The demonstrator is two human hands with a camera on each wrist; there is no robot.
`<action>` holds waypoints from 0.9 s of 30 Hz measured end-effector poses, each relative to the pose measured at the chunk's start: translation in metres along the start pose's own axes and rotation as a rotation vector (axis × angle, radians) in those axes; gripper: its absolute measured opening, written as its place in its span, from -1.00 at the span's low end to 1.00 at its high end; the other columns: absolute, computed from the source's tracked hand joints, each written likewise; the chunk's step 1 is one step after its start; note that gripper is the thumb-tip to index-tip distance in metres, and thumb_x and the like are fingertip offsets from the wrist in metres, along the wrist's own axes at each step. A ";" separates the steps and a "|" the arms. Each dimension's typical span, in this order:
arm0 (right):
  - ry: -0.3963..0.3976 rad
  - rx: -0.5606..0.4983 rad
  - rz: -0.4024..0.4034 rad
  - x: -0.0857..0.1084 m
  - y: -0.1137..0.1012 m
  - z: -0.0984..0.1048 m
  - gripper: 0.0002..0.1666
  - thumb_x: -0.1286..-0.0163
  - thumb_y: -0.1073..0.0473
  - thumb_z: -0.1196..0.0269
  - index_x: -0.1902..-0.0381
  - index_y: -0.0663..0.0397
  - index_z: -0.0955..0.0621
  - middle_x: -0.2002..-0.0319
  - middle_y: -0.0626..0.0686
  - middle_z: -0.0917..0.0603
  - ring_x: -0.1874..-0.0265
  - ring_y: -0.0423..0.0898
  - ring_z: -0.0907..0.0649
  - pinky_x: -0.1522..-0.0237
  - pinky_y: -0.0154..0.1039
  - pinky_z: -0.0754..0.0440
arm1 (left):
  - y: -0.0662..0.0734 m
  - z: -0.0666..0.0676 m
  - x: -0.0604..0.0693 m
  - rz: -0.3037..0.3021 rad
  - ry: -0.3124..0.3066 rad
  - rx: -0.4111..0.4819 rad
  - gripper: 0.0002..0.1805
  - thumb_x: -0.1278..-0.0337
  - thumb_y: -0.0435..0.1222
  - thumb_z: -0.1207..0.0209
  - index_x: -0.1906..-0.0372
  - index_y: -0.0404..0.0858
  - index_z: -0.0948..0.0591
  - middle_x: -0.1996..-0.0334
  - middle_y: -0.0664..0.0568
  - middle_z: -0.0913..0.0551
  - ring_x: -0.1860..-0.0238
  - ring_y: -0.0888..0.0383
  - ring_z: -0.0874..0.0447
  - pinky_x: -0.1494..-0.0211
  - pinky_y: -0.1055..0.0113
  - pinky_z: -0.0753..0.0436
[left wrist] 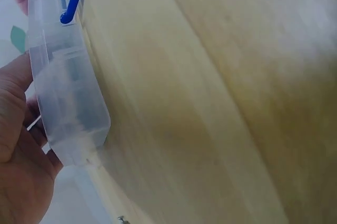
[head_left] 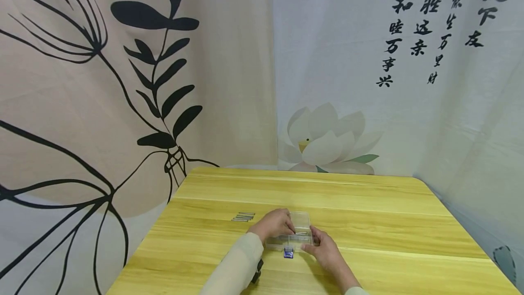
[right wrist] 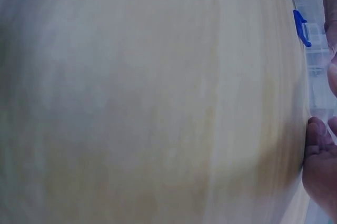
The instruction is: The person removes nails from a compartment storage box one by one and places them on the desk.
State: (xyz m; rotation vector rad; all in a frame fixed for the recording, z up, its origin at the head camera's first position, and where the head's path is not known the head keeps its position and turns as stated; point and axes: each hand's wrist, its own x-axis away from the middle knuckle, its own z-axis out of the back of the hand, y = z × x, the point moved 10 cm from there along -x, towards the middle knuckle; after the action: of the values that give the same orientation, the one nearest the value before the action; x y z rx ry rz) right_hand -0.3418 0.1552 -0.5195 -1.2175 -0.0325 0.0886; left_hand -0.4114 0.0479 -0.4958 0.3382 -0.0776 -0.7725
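Observation:
A clear plastic box (head_left: 282, 242) with its lid (head_left: 300, 219) raised lies on the table, its blue latch (head_left: 288, 253) facing me. My left hand (head_left: 275, 223) reaches over the box from the left, fingers bent down into it. At its fingertips are thin metal screws (head_left: 301, 233); a silvery sliver also shows between the fingers in the left wrist view, though how many it pinches is hidden. My right hand (head_left: 325, 249) grips the box's right end, thumb in front and fingers behind. In the right wrist view, the right hand (right wrist: 321, 169) shows only at the edge.
Several long screws (head_left: 243, 216) lie side by side on the wooden table (head_left: 368, 208), left of the box. One screw head (left wrist: 122, 220) shows at the bottom of the left wrist view. A printed curtain (head_left: 229, 81) hangs behind the table's far edge.

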 end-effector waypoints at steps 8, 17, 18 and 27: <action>-0.001 0.013 -0.020 -0.001 0.004 -0.001 -0.13 -0.27 0.33 -0.38 -0.37 0.62 -0.21 -0.06 0.36 -0.60 -0.01 0.16 -0.63 -0.01 -0.01 -0.61 | -0.001 -0.002 -0.001 0.015 -0.040 0.025 -0.95 -0.15 -0.19 -0.39 0.35 -0.01 -0.83 0.39 0.31 -0.45 0.38 0.39 -0.38 0.27 0.50 -0.46; -0.001 -0.006 -0.038 0.001 0.004 0.000 -0.12 -0.27 0.33 -0.38 -0.38 0.60 -0.20 -0.09 0.38 -0.57 -0.02 0.15 -0.62 -0.01 -0.01 -0.61 | 0.005 -0.001 -0.001 -0.010 -0.053 0.000 -0.94 -0.19 -0.22 -0.37 0.34 -0.07 -0.82 0.37 0.29 -0.47 0.36 0.40 -0.41 0.22 0.51 -0.48; -0.001 -0.012 -0.044 0.001 0.004 0.000 -0.12 -0.27 0.33 -0.37 -0.39 0.59 -0.20 -0.10 0.37 -0.57 -0.02 0.14 -0.61 -0.02 -0.02 -0.60 | 0.005 -0.001 -0.001 -0.009 -0.056 0.000 -0.94 -0.19 -0.22 -0.37 0.33 -0.08 -0.82 0.37 0.29 -0.47 0.36 0.40 -0.41 0.22 0.51 -0.48; 0.008 -0.003 -0.031 0.001 0.003 0.000 -0.12 -0.25 0.34 -0.39 -0.38 0.60 -0.21 -0.06 0.34 -0.59 0.01 0.13 -0.62 0.00 -0.02 -0.61 | 0.005 -0.002 -0.002 -0.026 -0.044 -0.031 -0.93 -0.18 -0.19 -0.38 0.32 -0.05 -0.83 0.37 0.31 -0.48 0.35 0.41 -0.41 0.22 0.52 -0.47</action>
State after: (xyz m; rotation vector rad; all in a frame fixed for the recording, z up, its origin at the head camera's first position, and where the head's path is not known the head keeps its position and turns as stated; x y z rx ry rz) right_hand -0.3413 0.1567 -0.5225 -1.2201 -0.0449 0.0564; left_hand -0.4093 0.0528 -0.4963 0.2937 -0.1029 -0.8063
